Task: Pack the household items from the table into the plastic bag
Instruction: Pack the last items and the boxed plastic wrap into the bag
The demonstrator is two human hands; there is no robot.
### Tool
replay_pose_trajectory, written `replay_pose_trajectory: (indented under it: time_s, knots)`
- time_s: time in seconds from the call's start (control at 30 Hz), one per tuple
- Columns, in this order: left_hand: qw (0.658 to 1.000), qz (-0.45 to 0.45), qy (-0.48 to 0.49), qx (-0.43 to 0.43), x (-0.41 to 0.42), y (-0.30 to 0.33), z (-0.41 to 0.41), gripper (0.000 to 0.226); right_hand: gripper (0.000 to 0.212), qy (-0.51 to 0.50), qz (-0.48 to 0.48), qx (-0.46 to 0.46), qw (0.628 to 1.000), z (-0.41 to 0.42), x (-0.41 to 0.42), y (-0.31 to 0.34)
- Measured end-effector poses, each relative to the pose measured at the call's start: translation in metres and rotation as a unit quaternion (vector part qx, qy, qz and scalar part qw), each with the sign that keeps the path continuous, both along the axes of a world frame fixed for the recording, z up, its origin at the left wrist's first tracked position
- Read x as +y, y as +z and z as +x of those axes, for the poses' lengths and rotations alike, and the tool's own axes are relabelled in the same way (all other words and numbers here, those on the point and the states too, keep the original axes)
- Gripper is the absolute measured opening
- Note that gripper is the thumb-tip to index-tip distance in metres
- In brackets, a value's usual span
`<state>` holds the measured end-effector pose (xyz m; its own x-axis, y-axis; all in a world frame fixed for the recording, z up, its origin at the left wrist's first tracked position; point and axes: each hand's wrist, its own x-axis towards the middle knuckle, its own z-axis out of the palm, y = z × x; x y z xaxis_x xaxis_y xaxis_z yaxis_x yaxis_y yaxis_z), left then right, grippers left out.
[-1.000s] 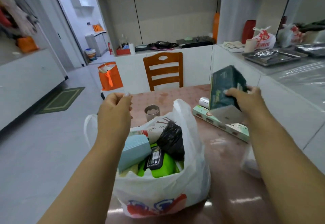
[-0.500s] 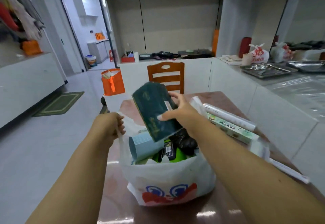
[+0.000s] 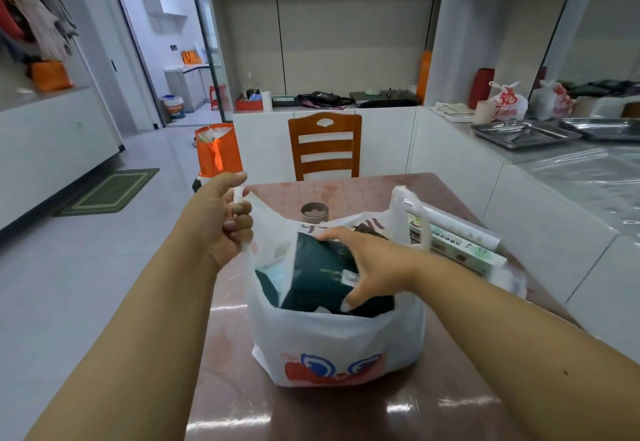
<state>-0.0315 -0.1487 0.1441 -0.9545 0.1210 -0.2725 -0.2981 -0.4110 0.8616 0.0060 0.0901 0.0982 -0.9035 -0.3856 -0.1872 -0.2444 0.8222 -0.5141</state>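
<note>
The right hand (image 3: pixel 367 264) grips the dark green pack (image 3: pixel 318 278), thumb at the near edge and fingers curled over the far edge. The pack sits in the mouth of the white bag (image 3: pixel 332 340), tilted, with its long side running from the far left down to the near right. It lies right under the right hand and on top of the other things in the bag. Part of it pokes up above the near rim.

The left hand (image 3: pixel 225 222) is closed around the bag's left handle (image 3: pixel 242 205) and pulls it up and to the left, so the mouth stays wide. The right handle (image 3: pixel 412 219) stands up loose on the far side.

The right hand is the near one for the next move. I think the pack needs a push down and a bit to the left, into the gap by the light blue thing (image 3: pixel 277 274), and then the hand can let go.

A long green box (image 3: pixel 457 250) and a roll (image 3: pixel 453 222) lie on the table (image 3: pixel 346 413) just to the right of the bag, and a small tin (image 3: pixel 314 212) stands behind it. These are not packed yet.

A second ago the right hand held the pack up high over the box, well to the right of the bag. Half a second ago the pack was over the bag's mouth. Now it is down inside. The left hand has pulled its handle up higher too.
</note>
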Motion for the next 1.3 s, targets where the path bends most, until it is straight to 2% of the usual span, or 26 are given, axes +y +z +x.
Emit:
replay_pose_trajectory:
  time_s: [0.1,0.17,0.23,0.3,0.37,0.53,0.6,0.7,0.77,0.87,1.0,1.13,1.2,1.3]
  knots:
    - [1.000,0.014,0.004,-0.011,-0.009,-0.002,0.000,0.029,0.096,-0.039,0.054,-0.098,0.993,-0.001,0.041,0.006]
    - [1.000,0.020,-0.004,-0.004,-0.009,-0.003,0.001,0.027,0.096,-0.056,0.110,-0.122,0.985,-0.002,0.054,0.007]
    - [1.000,0.008,-0.009,0.001,-0.003,-0.002,0.001,0.030,0.093,-0.046,0.107,-0.095,0.989,-0.005,0.044,0.008]
    - [1.000,-0.006,-0.010,0.001,0.002,0.001,0.001,0.041,0.081,-0.012,0.090,-0.027,0.995,-0.006,0.026,0.003]
    - [1.000,-0.009,-0.008,0.004,0.003,0.004,0.001,0.040,0.070,0.031,0.132,0.024,0.990,-0.003,0.013,-0.013]
    - [1.000,-0.014,0.003,0.005,0.003,0.003,0.004,0.033,0.058,0.045,0.227,0.013,0.973,0.012,0.010,-0.054]
    - [0.999,-0.036,-0.005,0.009,0.005,0.003,0.006,0.031,0.055,0.032,0.204,-0.041,0.978,0.014,0.005,-0.037]
    - [0.998,-0.051,-0.026,0.018,0.005,0.004,0.006,0.030,0.060,-0.052,0.033,-0.105,0.993,0.011,-0.002,0.017]
    - [0.998,-0.051,-0.028,0.021,0.003,0.004,0.003,0.033,0.062,-0.086,-0.050,-0.058,0.993,-0.003,-0.006,0.059]
    - [0.998,-0.032,-0.038,0.025,0.005,0.005,-0.002,0.035,0.069,-0.128,-0.110,-0.001,0.986,-0.046,-0.016,0.100]
    - [0.998,-0.015,-0.054,0.010,0.006,0.003,-0.014,0.041,0.071,-0.213,-0.170,-0.027,0.962,-0.119,-0.031,0.099]
    - [0.997,0.021,-0.078,-0.020,0.003,0.002,-0.025,0.043,0.056,-0.254,-0.163,-0.086,0.950,-0.165,-0.033,0.055]
    - [0.995,0.040,-0.083,-0.028,0.001,0.001,-0.029,0.044,0.038,-0.241,-0.090,-0.084,0.963,-0.182,-0.030,0.030]
    - [0.995,0.049,-0.087,-0.028,-0.001,-0.001,-0.036,0.046,0.030,-0.224,0.000,-0.097,0.970,-0.206,-0.028,-0.006]
